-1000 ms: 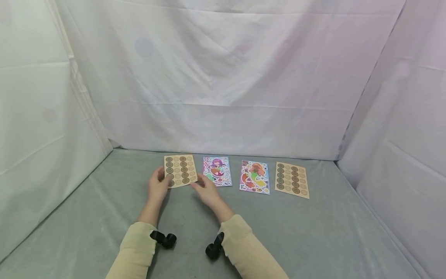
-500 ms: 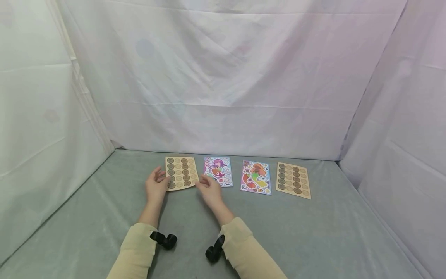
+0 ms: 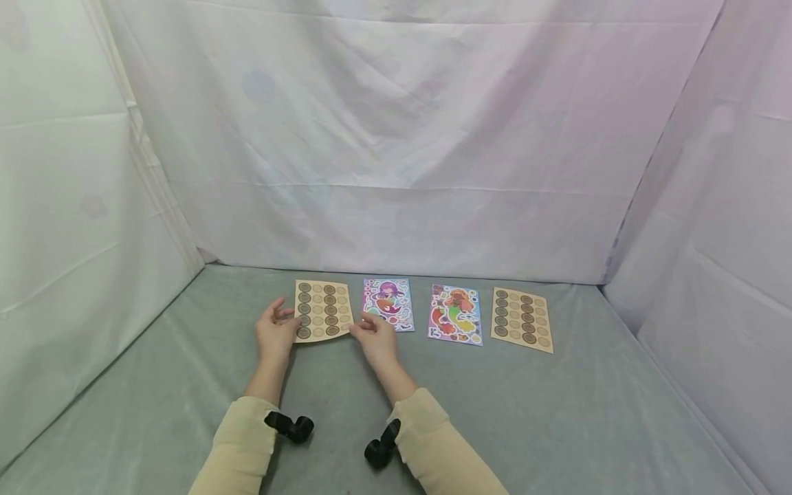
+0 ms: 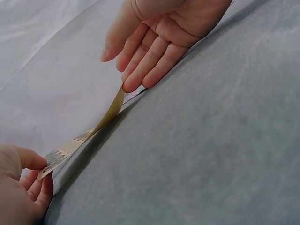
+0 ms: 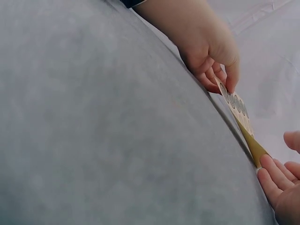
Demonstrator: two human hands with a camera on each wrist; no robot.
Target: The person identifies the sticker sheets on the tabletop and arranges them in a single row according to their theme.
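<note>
A tan sheet of round stickers (image 3: pixel 324 311), dark and light circles in columns, is at the left end of a row of sheets. My left hand (image 3: pixel 276 337) pinches its near left corner, thumb on top and fingers beneath, as the left wrist view shows. At the near right corner, the fingertips of my right hand (image 3: pixel 377 342) touch the sheet with fingers fairly straight and the thumb apart. Between the hands the sheet's near edge bows and twists, baring its yellowish underside (image 4: pixel 111 111) in the left wrist view.
To the right lie a purple-haired mermaid sticker sheet (image 3: pixel 388 304), an orange-haired mermaid sticker sheet (image 3: pixel 454 315) and a second tan circle sheet (image 3: pixel 522 320). They rest on a grey cloth-covered table (image 3: pixel 557 419). White curtains (image 3: pixel 396 137) enclose the back and sides.
The tan sheet has come slightly nearer to me, with both hands moving along at its near corners. The other sheets stay in place.
</note>
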